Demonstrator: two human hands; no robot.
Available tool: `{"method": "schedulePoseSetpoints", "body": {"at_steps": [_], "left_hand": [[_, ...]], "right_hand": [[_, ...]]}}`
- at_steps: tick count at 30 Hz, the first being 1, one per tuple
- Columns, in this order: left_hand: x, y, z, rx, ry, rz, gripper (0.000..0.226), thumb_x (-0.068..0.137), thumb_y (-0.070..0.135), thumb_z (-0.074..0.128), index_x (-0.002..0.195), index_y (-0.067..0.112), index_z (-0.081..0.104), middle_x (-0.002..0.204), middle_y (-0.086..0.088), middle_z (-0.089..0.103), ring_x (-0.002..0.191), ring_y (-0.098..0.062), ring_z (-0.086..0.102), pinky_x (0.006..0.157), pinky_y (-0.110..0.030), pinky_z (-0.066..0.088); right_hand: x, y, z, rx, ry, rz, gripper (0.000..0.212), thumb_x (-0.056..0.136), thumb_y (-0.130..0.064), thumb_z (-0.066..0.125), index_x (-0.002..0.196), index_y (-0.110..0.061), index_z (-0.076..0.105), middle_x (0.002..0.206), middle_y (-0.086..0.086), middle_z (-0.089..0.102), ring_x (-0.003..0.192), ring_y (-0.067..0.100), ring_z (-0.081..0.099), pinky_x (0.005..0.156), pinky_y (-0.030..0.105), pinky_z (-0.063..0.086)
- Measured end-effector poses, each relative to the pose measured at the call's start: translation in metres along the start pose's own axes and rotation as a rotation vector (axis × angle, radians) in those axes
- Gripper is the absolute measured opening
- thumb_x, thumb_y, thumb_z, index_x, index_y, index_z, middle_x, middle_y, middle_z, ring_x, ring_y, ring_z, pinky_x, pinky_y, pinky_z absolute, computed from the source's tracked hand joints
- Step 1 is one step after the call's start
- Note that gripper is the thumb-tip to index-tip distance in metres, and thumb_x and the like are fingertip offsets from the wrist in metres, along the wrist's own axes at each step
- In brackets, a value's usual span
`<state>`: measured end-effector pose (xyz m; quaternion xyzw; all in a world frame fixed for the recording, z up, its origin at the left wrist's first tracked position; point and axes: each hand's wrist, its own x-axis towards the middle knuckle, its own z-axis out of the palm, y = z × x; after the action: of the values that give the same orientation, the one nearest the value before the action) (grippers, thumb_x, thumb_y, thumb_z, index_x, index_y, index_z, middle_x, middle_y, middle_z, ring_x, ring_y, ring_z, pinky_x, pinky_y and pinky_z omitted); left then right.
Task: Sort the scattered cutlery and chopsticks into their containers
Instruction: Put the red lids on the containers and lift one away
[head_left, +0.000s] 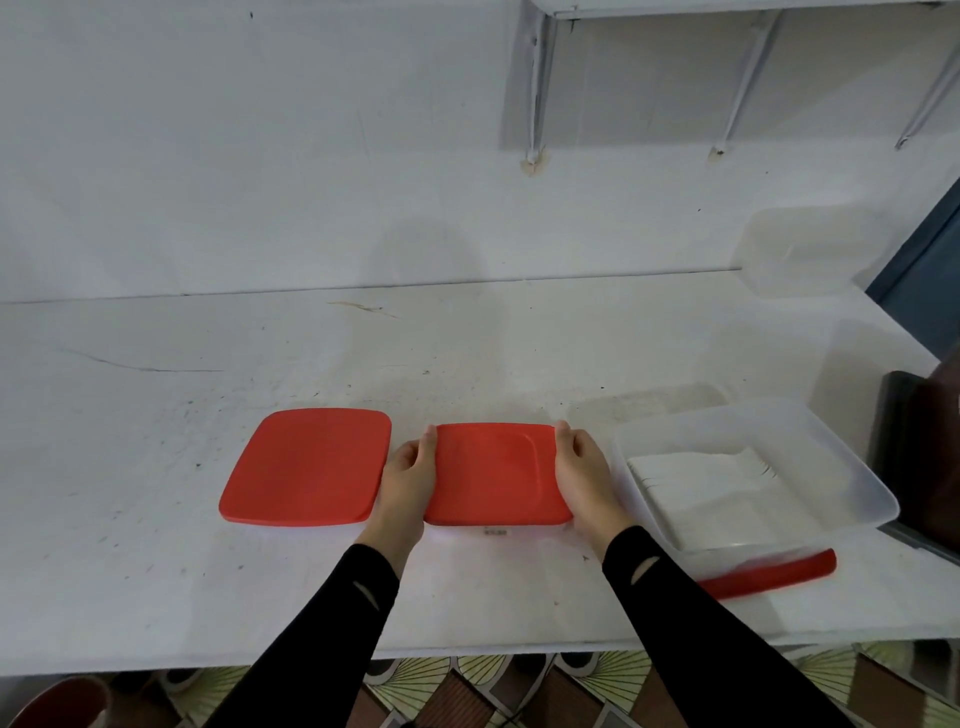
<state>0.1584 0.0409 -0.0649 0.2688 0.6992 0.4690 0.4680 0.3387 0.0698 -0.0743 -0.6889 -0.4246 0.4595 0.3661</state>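
While the left hand (408, 478) and right hand (584, 473) have fingers (562, 431) clamped on opp. edges of the middle red-lidded container (496, 473) at mid tabletop (156, 467), it looks light, stiff, prob. slippery plastic, so grip both side rims.

Your left grip (408, 480) and right grip (584, 475) hold the middle red lid (496, 473) by its side edges on the table (156, 415); a second red lid (306, 465) lies just left, a clear container (831, 441) of white cutlery (701, 478) right.
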Motion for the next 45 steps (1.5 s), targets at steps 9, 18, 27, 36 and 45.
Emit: {"method": "schedulePoseSetpoints", "body": {"at_steps": [9, 18, 27, 36, 45], "left_hand": [[0.006, 0.0, 0.001, 0.403, 0.025, 0.181, 0.039, 0.103, 0.037, 0.043, 0.125, 0.01, 0.058, 0.114, -0.002, 0.064, 0.103, -0.018, 0.059, 0.088, -0.032, 0.047], [-0.029, -0.021, 0.027, 1.271, -0.23, 0.902, 0.079, 0.084, 0.078, -0.002, 0.152, 0.043, 0.021, 0.161, 0.013, 0.011, 0.151, -0.014, 0.002, 0.122, -0.034, -0.004], [0.006, 0.01, 0.05, 1.046, -0.109, 1.047, 0.045, 0.087, 0.035, 0.04, 0.114, 0.016, 0.072, 0.13, -0.011, 0.062, 0.123, -0.036, 0.055, 0.103, -0.046, 0.045], [-0.016, -0.019, 0.145, 1.133, -0.446, 0.823, 0.019, 0.093, 0.016, 0.054, 0.094, 0.002, 0.066, 0.097, -0.013, 0.059, 0.093, -0.033, 0.06, 0.079, -0.036, 0.045], [0.003, 0.046, 0.16, 0.978, -0.336, 0.809, 0.012, 0.096, 0.005, 0.044, 0.1, 0.001, 0.054, 0.088, -0.025, 0.065, 0.082, -0.041, 0.064, 0.068, -0.042, 0.047]], "right_hand": [[-0.004, -0.004, 0.001, -0.229, 0.051, -0.175, 0.025, 0.105, -0.028, 0.038, 0.099, -0.014, 0.058, 0.089, -0.001, 0.062, 0.086, 0.021, 0.059, 0.066, 0.024, 0.041], [-0.029, -0.056, -0.046, -0.347, 0.141, -0.762, 0.048, 0.091, 0.009, 0.042, 0.133, -0.01, 0.053, 0.137, 0.005, 0.052, 0.129, 0.019, 0.047, 0.1, 0.011, 0.028], [-0.018, -0.013, -0.215, -0.493, 0.581, -0.366, 0.037, 0.09, -0.001, 0.047, 0.123, -0.009, 0.062, 0.126, 0.015, 0.059, 0.113, 0.034, 0.057, 0.097, 0.036, 0.042], [-0.029, 0.019, -0.255, -0.423, 0.392, -0.063, 0.024, 0.097, -0.008, 0.051, 0.114, -0.003, 0.067, 0.122, 0.015, 0.065, 0.115, 0.033, 0.059, 0.1, 0.042, 0.045], [-0.042, 0.027, -0.271, -0.419, 0.494, -0.093, 0.013, 0.096, -0.014, 0.052, 0.084, -0.019, 0.055, 0.088, -0.001, 0.055, 0.085, 0.019, 0.049, 0.075, 0.028, 0.037]]}}
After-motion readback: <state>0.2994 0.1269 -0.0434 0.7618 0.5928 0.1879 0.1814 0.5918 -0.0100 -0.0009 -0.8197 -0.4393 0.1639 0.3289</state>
